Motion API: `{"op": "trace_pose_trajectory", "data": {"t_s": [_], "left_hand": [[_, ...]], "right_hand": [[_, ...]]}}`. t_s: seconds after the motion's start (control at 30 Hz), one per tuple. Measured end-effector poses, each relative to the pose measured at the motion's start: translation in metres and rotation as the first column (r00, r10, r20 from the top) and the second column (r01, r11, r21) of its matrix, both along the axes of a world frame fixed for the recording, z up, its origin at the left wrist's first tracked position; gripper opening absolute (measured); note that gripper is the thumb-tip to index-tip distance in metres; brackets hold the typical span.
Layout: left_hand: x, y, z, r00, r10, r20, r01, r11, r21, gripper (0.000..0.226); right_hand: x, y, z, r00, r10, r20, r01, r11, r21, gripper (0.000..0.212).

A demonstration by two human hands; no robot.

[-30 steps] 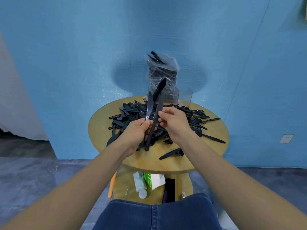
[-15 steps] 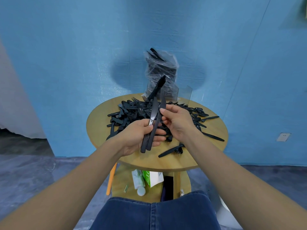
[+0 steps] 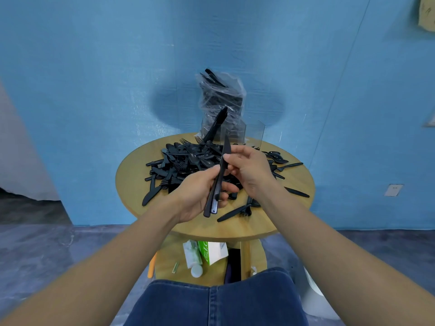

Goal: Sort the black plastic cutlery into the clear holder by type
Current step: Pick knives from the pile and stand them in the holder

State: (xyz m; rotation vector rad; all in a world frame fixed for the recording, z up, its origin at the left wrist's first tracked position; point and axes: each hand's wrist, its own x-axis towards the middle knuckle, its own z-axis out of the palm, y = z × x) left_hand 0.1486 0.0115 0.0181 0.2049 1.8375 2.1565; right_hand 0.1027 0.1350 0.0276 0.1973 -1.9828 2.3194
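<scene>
Black plastic knives [image 3: 217, 182], a small bundle of them, lie across my left hand [image 3: 200, 191], whose fingers [image 3: 229, 186] curl under the handles with the thumb pressing from above, so they are clamped there with blades pointing up and away from me. My right hand [image 3: 249, 168] pinches the upper part of one knife between thumb and forefinger, tips together on the blade. I judge I am mid-step: gathering knives of one kind and squaring them into a neat stack before they go in.

Beyond my hands the loose heap of cutlery [image 3: 188, 161] spreads over the round wooden worktop [image 3: 259, 222], forks, spoons and knives mixed, with a few strays near the front edge. At the far rim stands the clear holder [image 3: 235, 131]; one compartment already holds upright black pieces, and a plastic-wrapped bundle [image 3: 221, 97] rises behind or in it, I cannot tell which.

Next I should reach over the heap and drop the bundle handle-first into the knife compartment, without snagging the pile.
</scene>
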Motion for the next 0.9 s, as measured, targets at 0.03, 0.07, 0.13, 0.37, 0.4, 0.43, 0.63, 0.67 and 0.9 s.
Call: {"op": "trace_pose_trajectory", "data": {"t_s": [0.03,0.07,0.13,0.37,0.4,0.43,0.63,0.67,0.9], "left_hand": [[-0.001,0.001,-0.005,0.996,0.052,-0.075,-0.057,0.996,-0.075,0.026],[-0.002,0.002,-0.011,0.982,0.103,-0.161,-0.127,0.981,-0.148,0.024],[-0.003,0.000,-0.025,0.931,0.191,-0.309,-0.277,0.924,-0.263,0.026],[-0.010,-0.011,-0.060,0.802,0.254,-0.541,-0.531,0.718,-0.450,0.027],[-0.010,-0.009,-0.061,0.795,0.250,-0.552,-0.536,0.717,-0.446,0.026],[-0.011,-0.007,-0.062,0.791,0.248,-0.560,-0.536,0.722,-0.438,0.026],[-0.016,-0.001,-0.068,0.784,0.236,-0.575,-0.518,0.759,-0.395,0.026],[-0.017,0.000,-0.069,0.785,0.237,-0.572,-0.515,0.762,-0.392,0.026],[-0.019,-0.003,-0.053,0.794,0.271,-0.545,-0.483,0.825,-0.294,0.026]], "right_hand": [[0.000,0.000,-0.001,1.000,0.001,-0.007,-0.001,1.000,0.030,0.016],[0.001,0.002,-0.003,1.000,0.008,-0.019,-0.006,0.997,0.071,0.015],[0.004,0.011,-0.006,0.998,-0.004,-0.062,0.018,0.973,0.229,0.015],[0.015,0.064,-0.058,0.949,-0.241,-0.202,0.313,0.646,0.696,0.019],[0.016,0.067,-0.066,0.949,-0.244,-0.202,0.311,0.603,0.734,0.023],[0.018,0.068,-0.070,0.954,-0.237,-0.185,0.291,0.576,0.764,0.028],[0.018,0.062,-0.082,0.965,-0.173,-0.199,0.258,0.464,0.848,0.042],[0.015,0.061,-0.082,0.966,-0.159,-0.204,0.256,0.467,0.846,0.042],[0.001,0.056,-0.074,0.955,-0.083,-0.283,0.279,0.568,0.774,0.036]]}}
